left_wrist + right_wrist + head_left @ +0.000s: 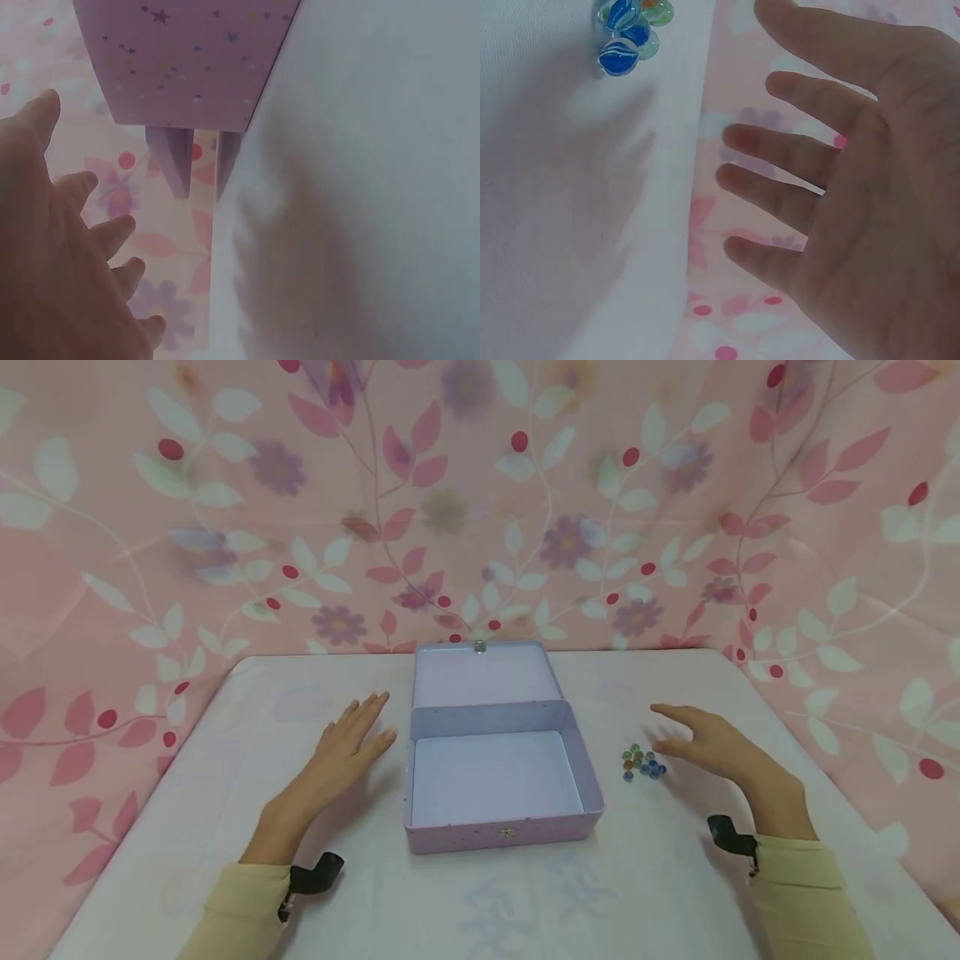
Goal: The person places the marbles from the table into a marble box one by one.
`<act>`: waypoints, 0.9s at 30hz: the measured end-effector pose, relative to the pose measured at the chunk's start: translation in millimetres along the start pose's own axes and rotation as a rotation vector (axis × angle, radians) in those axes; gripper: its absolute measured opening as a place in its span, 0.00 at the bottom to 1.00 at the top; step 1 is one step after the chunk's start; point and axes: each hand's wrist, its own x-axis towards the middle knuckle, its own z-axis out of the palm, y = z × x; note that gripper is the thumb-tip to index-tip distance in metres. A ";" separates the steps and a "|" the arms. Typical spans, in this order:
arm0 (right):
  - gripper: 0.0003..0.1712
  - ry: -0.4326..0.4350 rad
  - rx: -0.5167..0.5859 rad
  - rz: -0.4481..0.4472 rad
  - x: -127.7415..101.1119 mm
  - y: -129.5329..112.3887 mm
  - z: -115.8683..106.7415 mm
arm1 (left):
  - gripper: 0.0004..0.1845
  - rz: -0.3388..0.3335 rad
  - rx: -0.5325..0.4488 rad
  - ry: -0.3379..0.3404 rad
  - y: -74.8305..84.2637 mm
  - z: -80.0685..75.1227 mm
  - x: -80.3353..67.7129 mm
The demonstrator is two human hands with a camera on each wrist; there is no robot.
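A lilac metal box [504, 833] stands in the middle of the table with its lid [483, 675] tipped back and its inside bare. Left of it my left hand [337, 764] hovers with fingers spread, holding nothing. The left wrist view shows the box's star-dotted side [187, 67] beyond that hand. A small cluster of glass marbles [645, 763], green, blue and orange, lies right of the box. My right hand [716, 745] is held above the table just right of the marbles, fingers apart and nothing in them. In the right wrist view, blue-swirled marbles [619, 58] sit at the top.
A white cloth [360, 910] covers the table. Pink floral fabric [480, 527] hangs behind it and along both sides. Each wrist carries a black camera mount, such as the left one [317, 874].
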 end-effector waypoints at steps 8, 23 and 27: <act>0.32 -0.051 0.012 -0.022 0.9 -5.7 1.5 | 0.36 0.017 -0.096 -0.037 7.8 7.8 0.6; 0.22 -0.178 0.013 0.043 0.7 1.4 1.2 | 0.37 0.006 -0.287 -0.114 17.8 20.3 1.0; 0.19 -0.203 0.017 0.064 0.1 2.7 2.8 | 0.38 0.013 -0.310 -0.130 19.4 23.6 1.5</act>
